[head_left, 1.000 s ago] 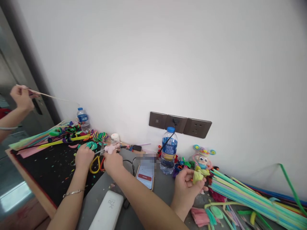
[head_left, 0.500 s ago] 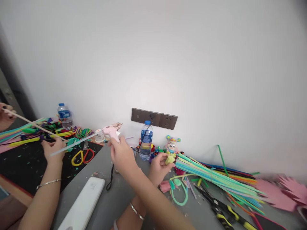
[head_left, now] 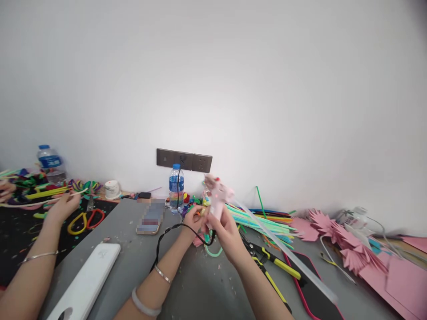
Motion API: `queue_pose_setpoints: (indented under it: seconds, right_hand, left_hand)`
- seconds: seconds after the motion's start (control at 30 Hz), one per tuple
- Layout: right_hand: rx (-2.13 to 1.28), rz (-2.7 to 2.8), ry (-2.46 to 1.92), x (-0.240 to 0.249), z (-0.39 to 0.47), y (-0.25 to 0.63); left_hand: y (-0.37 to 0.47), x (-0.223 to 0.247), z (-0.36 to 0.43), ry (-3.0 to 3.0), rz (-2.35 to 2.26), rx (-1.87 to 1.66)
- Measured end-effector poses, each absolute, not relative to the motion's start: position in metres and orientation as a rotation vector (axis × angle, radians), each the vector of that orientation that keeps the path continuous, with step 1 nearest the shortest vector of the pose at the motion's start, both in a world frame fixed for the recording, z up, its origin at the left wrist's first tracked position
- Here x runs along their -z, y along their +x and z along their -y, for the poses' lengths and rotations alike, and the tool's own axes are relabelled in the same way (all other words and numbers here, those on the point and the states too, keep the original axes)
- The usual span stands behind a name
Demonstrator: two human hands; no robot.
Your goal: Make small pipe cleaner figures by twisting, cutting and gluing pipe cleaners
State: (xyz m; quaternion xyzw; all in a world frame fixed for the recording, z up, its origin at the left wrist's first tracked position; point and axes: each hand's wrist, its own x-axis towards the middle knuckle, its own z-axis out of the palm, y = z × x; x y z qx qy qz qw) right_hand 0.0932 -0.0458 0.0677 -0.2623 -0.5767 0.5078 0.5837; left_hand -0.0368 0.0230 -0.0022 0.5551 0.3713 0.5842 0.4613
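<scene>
My right hand [head_left: 224, 231] grips a pale pink hot glue gun [head_left: 218, 200]. Its nozzle tilts up and to the left, and a long clear glue stick [head_left: 283, 251] sticks out of its back toward the lower right. A black cord [head_left: 167, 230] hangs from the handle and runs across my left wrist. Just left of the gun, my left hand [head_left: 193, 220] has its fingers closed on a small yellowish piece [head_left: 202, 212], partly hidden by the gun. Behind both hands lies a bundle of pastel pipe cleaners [head_left: 267, 224].
At left, a co-worker's hand [head_left: 66, 204] holds a pale strip near scissors [head_left: 86, 222]. A water bottle [head_left: 176, 184], a phone [head_left: 150, 218] and a white flat case [head_left: 86, 280] stand or lie on the grey table. Yellow-handled pliers [head_left: 280, 262] and pink paper [head_left: 407, 284] are at right.
My right hand has brought the glue gun from the left over to my left hand, turning it so the glue stick points right. The view has shifted right. The co-worker's pale strip is lower.
</scene>
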Motion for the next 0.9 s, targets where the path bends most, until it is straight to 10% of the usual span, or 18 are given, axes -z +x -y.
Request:
queue_pose_setpoints:
  seconds: [0.9]
  right_hand:
    - [-1.387,1.044,-0.968,0.022,0.061,0.147]
  left_hand:
    - [-0.008,0.038,-0.034,1.569,-0.976,-1.467]
